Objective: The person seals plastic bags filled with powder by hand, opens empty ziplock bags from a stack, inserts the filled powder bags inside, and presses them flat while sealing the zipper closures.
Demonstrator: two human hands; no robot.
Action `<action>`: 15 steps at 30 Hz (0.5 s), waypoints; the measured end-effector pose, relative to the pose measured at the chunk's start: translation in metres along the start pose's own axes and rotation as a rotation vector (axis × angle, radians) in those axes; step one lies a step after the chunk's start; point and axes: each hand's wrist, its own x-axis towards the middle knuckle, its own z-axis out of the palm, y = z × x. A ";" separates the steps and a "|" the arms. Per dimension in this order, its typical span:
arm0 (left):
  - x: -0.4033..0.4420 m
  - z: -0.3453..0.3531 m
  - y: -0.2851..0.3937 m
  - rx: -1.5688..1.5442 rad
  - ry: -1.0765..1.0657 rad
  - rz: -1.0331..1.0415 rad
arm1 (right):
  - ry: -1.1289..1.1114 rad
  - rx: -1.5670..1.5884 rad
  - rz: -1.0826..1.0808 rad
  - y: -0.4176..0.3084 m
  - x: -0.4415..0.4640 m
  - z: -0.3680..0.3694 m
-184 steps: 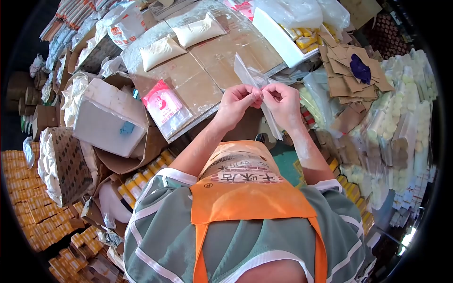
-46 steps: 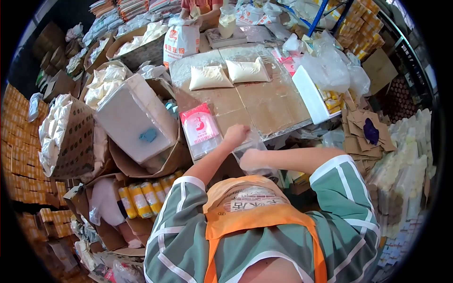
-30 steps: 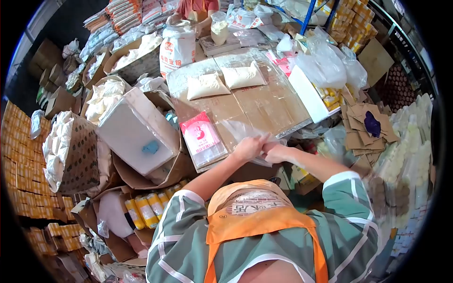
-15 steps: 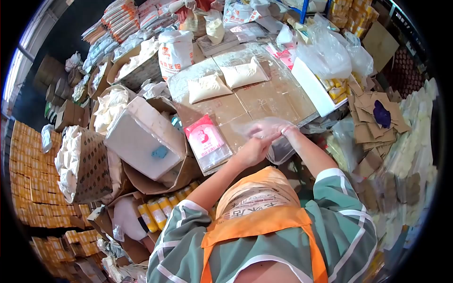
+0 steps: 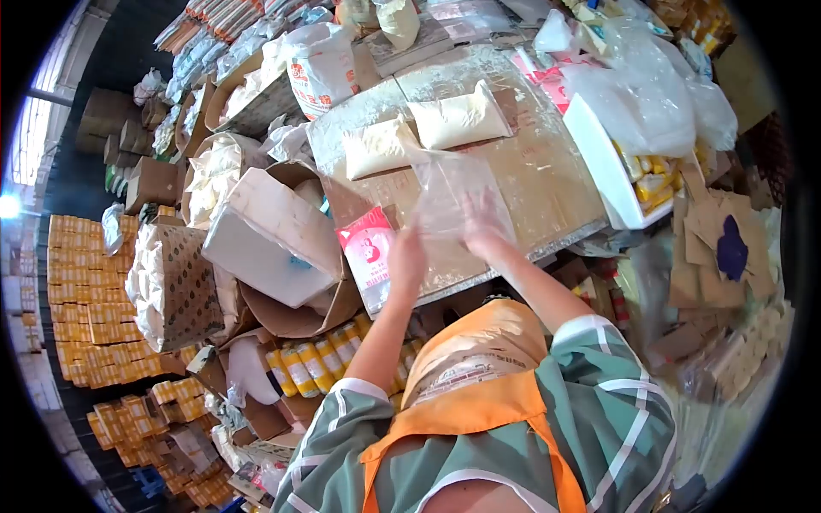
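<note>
A thin clear plastic bag [image 5: 451, 178] lies spread on the cardboard-covered table [image 5: 552, 175], its far edge meeting the filled bags. My right hand [image 5: 484, 224] rests over the bag's near right part with its fingers apart. At the bag's near left side is my left hand [image 5: 408, 258], smeared by motion, so its fingers cannot be made out. It partly covers a stack of pink printed packaging bags [image 5: 366, 248]. Beyond the clear bag, two pillow-shaped bags of pale powder, a left one [image 5: 375, 149] and a right one [image 5: 460, 116], lie side by side.
On the left, a white foam box [image 5: 272, 235] sits in an open carton, near cartons of pale bags [image 5: 214, 184]. A white foam tray [image 5: 603, 162] with yellow packets stands at the table's right. A printed white sack [image 5: 318, 73] is at the back left.
The clear bag, bunched up in my hands near the table's front edge, is now spread flat farther in. Both hands have moved forward and apart. The camera view has shifted.
</note>
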 end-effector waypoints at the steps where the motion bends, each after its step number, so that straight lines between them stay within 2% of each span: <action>1: 0.013 -0.012 -0.006 0.071 -0.018 -0.012 | 0.050 -0.039 -0.211 0.003 -0.012 -0.002; 2: 0.022 -0.020 -0.007 0.140 -0.036 -0.024 | 0.105 -0.075 -0.422 0.004 -0.021 -0.008; 4: 0.023 -0.018 -0.002 0.273 -0.138 -0.142 | -0.265 0.589 -0.646 -0.028 -0.032 -0.037; 6: 0.016 -0.017 -0.012 0.306 -0.178 -0.215 | -0.556 0.882 -1.039 -0.049 -0.039 -0.077; 7: 0.009 -0.018 -0.016 0.230 -0.091 -0.280 | -0.556 0.902 -1.034 -0.047 -0.025 -0.075; 9: -0.011 -0.022 -0.027 0.033 0.054 -0.463 | -0.338 0.917 -1.052 -0.041 0.016 -0.069; 10: -0.027 -0.028 -0.031 -0.083 0.108 -0.583 | -0.099 0.832 -0.877 -0.032 0.051 -0.049; 11: -0.037 -0.041 -0.023 -0.093 0.049 -0.702 | -0.009 0.836 -0.804 -0.027 0.098 -0.039; 12: -0.048 -0.054 -0.015 -0.105 -0.005 -0.819 | 0.034 0.881 -0.429 -0.016 0.137 0.003; 13: -0.076 -0.057 -0.026 -0.158 -0.051 -0.961 | 0.285 0.648 -0.345 -0.013 0.190 0.022; 14: -0.103 -0.058 -0.036 -0.210 -0.095 -1.105 | 0.324 0.532 -0.276 -0.005 0.242 0.047; 15: -0.108 -0.062 -0.016 -0.260 -0.099 -1.211 | 0.123 0.438 -0.130 0.003 0.289 0.071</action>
